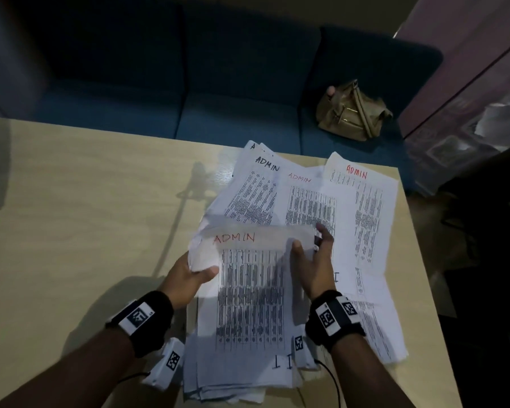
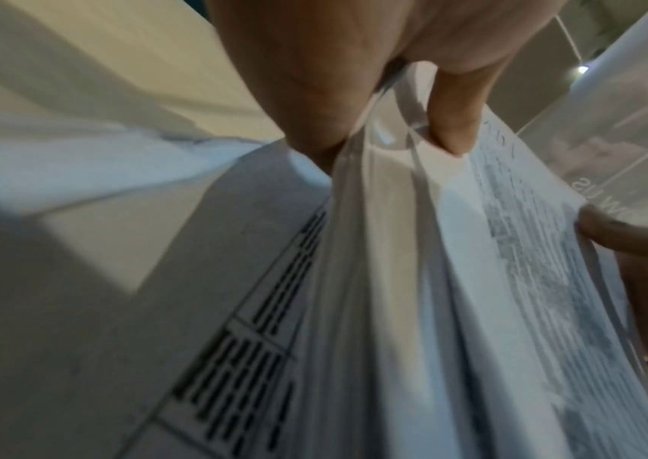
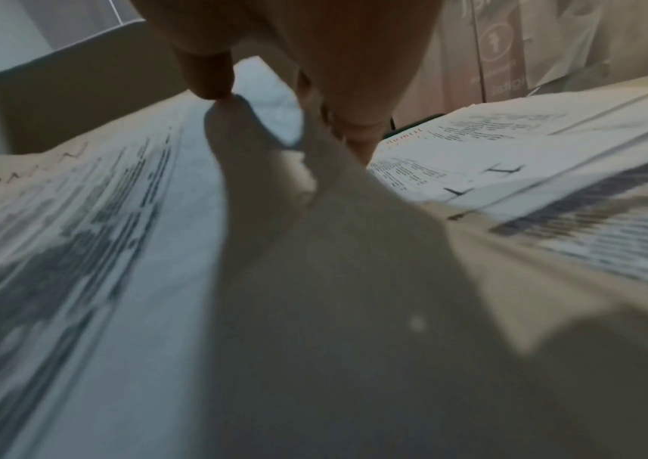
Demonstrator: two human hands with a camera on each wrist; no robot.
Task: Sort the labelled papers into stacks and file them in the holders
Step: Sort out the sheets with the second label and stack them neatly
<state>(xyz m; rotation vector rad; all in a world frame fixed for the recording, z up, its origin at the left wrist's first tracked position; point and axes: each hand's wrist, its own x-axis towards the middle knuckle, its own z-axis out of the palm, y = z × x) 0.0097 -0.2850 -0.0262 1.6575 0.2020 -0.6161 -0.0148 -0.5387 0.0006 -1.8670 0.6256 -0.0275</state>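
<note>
A stack of printed sheets lies near the table's front edge, its top sheet marked ADMIN in red. My left hand pinches the upper left corner of the top sheets, thumb on top, lifting them off the pile. My right hand grips the right edge of the same lifted sheets, thumb on the face and fingers behind. Three more ADMIN sheets are fanned out flat beyond the stack. No holders are in view.
The pale wooden table spreads to the left. Behind it runs a dark blue sofa with a tan handbag on its seat. The table's right edge drops off beside the papers, with dark things on the floor.
</note>
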